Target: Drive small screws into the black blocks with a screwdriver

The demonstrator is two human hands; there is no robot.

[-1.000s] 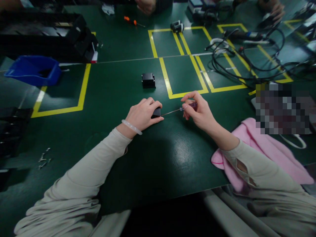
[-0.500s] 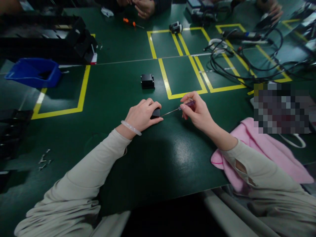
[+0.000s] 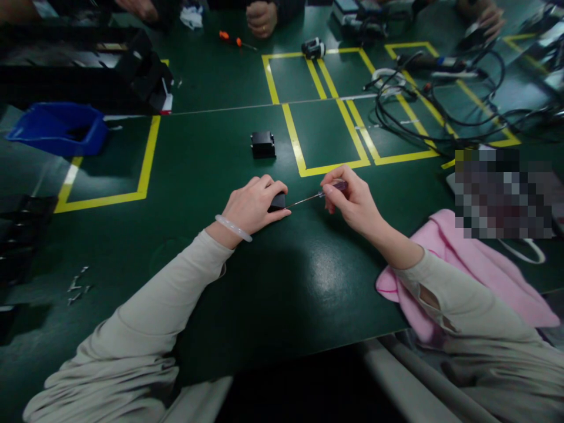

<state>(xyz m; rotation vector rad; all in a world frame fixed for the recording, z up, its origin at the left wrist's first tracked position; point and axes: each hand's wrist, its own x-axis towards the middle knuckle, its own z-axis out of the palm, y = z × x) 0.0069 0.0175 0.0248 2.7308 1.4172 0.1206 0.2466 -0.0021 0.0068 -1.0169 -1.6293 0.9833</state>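
Observation:
My left hand (image 3: 251,204) is wrapped round a small black block (image 3: 277,202) on the green table, hiding most of it. My right hand (image 3: 350,197) pinches the dark handle of a screwdriver (image 3: 308,199) from the right side. The screwdriver's thin shaft points left, and its tip meets the block's right side by my left fingertips. A similar black block (image 3: 263,144) with small shiny bits at its sides sits a little farther back, apart from both hands.
At the left stand a blue bin (image 3: 61,130) and a long black rack (image 3: 88,70); loose screws (image 3: 78,286) lie nearer. Black cables (image 3: 440,111) coil at the right, behind a pink cloth (image 3: 458,264). Across the table are an orange-handled screwdriver (image 3: 231,39) and a co-worker's hand (image 3: 261,19).
My hands, the block and the screwdriver stay almost where they were. Across the table, the co-worker's hands have moved apart, one now farther left near a white item.

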